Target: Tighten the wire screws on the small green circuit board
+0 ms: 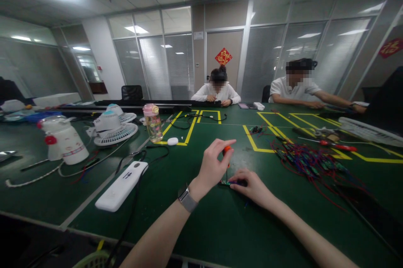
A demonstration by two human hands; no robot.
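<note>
My left hand [211,166] pinches the orange handle of a small screwdriver [227,149], held upright with its tip down on a small circuit board [225,183]. A watch sits on that wrist. My right hand [252,185] rests flat on the green table [201,222] and presses the board's right end with its fingertips. The board is mostly hidden by my fingers.
A heap of red-and-black wired boards [310,162] lies to the right, with a red-handled tool [338,146] behind it. On the left lie a white power strip [121,186], a pink-capped bottle [153,122], white fans [113,127]. Two people sit at the far edge.
</note>
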